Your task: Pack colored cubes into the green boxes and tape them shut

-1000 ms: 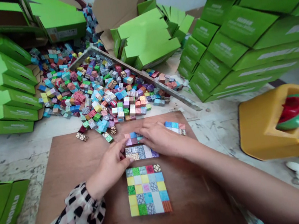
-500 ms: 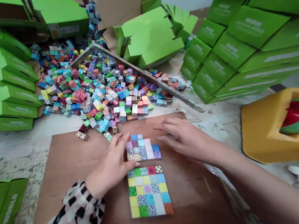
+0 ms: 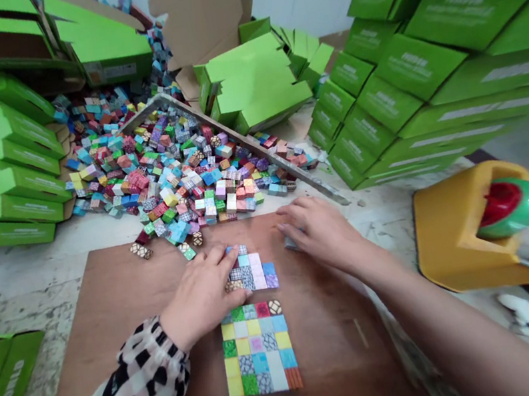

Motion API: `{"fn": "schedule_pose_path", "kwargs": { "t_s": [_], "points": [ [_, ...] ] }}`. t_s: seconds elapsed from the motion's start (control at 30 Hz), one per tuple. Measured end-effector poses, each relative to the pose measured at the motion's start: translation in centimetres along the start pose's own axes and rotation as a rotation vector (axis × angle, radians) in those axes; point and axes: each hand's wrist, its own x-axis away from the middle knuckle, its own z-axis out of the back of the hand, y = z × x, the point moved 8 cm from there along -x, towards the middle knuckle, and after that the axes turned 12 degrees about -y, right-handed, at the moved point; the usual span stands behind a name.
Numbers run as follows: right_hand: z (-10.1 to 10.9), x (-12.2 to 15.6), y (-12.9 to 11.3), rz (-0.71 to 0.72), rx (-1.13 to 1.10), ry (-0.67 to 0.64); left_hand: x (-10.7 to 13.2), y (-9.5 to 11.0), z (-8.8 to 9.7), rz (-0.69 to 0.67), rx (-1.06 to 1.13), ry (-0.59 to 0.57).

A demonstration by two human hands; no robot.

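Observation:
My left hand (image 3: 204, 296) lies over the left side of a partly filled group of small patterned cubes (image 3: 257, 270). Its fingers are stretched out across the cubes, with the thumb spread along their front edge. Right of this group, my right hand (image 3: 318, 233) is low over the brown board, fingers bent and close together. A small grey-blue cube (image 3: 291, 243) shows under its fingertips, partly hidden. Nearer to me lies a full rectangle of cubes (image 3: 258, 349) in tidy rows, yellow, green, grey, blue and white, touched by neither hand.
A large heap of loose cubes (image 3: 180, 178) spreads behind the brown board (image 3: 123, 296), against a metal angle bar (image 3: 256, 145). Green boxes (image 3: 407, 79) are stacked at the right, with more green cartons (image 3: 1, 174) at the left. A yellow tape dispenser (image 3: 439, 243) stands right.
My left hand has slid further over the upper group, covering more of its left side. My right fingers have drawn together over the grey-blue cube. The whole view has shifted slightly.

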Motion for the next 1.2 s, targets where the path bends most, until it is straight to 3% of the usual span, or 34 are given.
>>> {"fn": "schedule_pose_path", "kwargs": {
  "t_s": [0.13, 0.27, 0.4, 0.53, 0.77, 1.2],
  "points": [
    [0.3, -2.9, -2.2, 0.074, -0.033, 0.059, 0.1, 0.2, 0.1, 0.006, -0.032, -0.009],
    [-0.1, -5.3, -3.6, 0.001, -0.008, 0.045, 0.1, 0.3, 0.2, -0.002, -0.048, 0.0],
    [-0.4, -6.5, -4.2, 0.021, -0.01, 0.038, 0.1, 0.2, 0.1, 0.002, -0.038, -0.003],
    [-0.2, -5.7, -3.6, 0.054, -0.064, 0.023, 0.1, 0.2, 0.0, 0.0, -0.016, -0.027],
    [-2.3, -3.2, -4.7, 0.225, -0.158, -0.252, -0.1, 0.0, -0.2, -0.017, 0.011, -0.016],
    [-3.9, -1.4, -4.9, 0.318, -0.136, -0.31, 0.0, 0.3, -0.1, 0.0, -0.017, 0.003]
  ]
}}
